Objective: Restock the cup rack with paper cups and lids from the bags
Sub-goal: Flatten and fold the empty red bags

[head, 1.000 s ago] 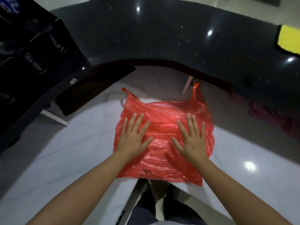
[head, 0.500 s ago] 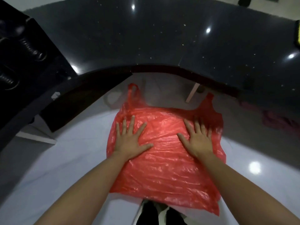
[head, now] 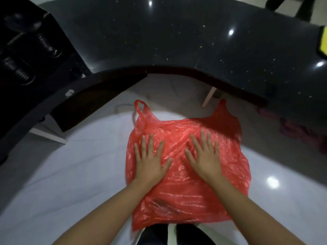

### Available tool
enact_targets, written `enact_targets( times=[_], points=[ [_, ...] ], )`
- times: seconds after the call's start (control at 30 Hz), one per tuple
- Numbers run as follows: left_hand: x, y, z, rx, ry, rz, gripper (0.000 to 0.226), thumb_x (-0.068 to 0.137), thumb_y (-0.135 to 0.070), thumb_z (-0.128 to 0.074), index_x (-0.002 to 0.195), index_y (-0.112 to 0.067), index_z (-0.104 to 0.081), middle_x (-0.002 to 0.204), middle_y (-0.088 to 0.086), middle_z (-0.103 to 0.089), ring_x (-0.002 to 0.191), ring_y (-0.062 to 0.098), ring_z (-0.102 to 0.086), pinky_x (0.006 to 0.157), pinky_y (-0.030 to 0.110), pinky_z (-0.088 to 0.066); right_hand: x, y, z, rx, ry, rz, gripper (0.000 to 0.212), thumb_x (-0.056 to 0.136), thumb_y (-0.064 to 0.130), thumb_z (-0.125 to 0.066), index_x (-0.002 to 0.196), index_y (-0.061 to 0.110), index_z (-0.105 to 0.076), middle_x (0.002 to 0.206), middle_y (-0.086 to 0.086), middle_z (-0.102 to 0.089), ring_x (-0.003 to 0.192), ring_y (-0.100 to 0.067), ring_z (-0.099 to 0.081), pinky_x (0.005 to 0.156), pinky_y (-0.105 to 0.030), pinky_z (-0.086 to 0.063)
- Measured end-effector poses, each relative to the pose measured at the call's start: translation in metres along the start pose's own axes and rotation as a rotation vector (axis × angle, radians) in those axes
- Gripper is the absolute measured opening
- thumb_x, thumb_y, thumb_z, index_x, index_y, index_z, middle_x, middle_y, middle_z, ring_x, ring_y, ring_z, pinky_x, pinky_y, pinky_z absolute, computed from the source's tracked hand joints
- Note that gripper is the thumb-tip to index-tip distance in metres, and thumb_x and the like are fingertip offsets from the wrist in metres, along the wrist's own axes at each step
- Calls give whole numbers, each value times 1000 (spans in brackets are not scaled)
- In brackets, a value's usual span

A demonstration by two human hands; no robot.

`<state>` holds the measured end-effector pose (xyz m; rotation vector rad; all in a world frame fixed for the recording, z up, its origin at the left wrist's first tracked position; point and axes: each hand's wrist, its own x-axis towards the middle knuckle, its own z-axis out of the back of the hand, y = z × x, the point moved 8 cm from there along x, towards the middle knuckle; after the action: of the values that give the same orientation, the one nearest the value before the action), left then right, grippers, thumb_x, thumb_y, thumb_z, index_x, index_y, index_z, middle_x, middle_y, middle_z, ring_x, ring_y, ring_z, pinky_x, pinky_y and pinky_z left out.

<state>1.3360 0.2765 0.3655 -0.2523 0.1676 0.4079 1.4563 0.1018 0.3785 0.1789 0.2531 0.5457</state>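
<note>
Now both palms flat on red plastic bag (head: pixel 187 188) — left hand (head: pixel 150 161) and right hand (head: pixel 203 156) fingers spread, gripping nothing; bag lies flattened on white surface (head: pixel 70 174) below dark counter (head: pixel 177 41).

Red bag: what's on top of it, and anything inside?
Both hands lie flat on the red bag, left hand and right hand, fingers spread. The bag looks flattened on the white surface; no cups or lids show.

Left hand (head: pixel 150 163) and right hand (head: pixel 205 156) press flat on a red plastic bag (head: pixel 191 197) at six o'clock; black counter (head: pixel 177 41) at twelve.
</note>
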Motion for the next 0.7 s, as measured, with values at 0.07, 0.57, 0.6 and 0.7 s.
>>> enact_targets(
  times=[0.07, 0.57, 0.6, 0.7],
  points=[
    [-25, -20, 3, 4, -64, -80, 71, 100, -69, -22, 161, -33, -19, 170, 9, 3, 155, 32, 17, 122, 63, 1, -33, 13, -14, -19, 45, 30, 63, 100, 66, -17, 156, 45, 2, 166, 2, 21, 150, -19, 28, 122, -50, 14],
    [-70, 6, -48, 135, 50, -99, 74, 94, -79, -26, 159, -43, -20, 171, 3, -4, 155, 38, 6, 120, 66, -9, -92, -92, -40, -136, 131, -16, 65, 98, 69, -8, 158, 43, 2, 167, 4, 18, 153, -19, 21, 124, -52, 4],
    [-70, 8, -49, 138, 67, -100, 74, 95, -79, -24, 159, -43, -17, 171, 3, -1, 155, 37, 9, 121, 65, -7, -92, -96, -40, -134, 151, -23, 65, 98, 69, -7, 158, 44, 5, 166, 4, 21, 152, -18, 23, 124, -51, 5],
    [-69, 4, -41, 145, 41, -158, 71, 99, -73, -24, 160, -37, -22, 170, 6, 2, 155, 33, 12, 122, 61, -3, -89, -94, -31, -112, 162, -25, 64, 100, 66, -9, 158, 42, 4, 166, 3, 21, 151, -17, 26, 125, -50, 5]
  ],
)
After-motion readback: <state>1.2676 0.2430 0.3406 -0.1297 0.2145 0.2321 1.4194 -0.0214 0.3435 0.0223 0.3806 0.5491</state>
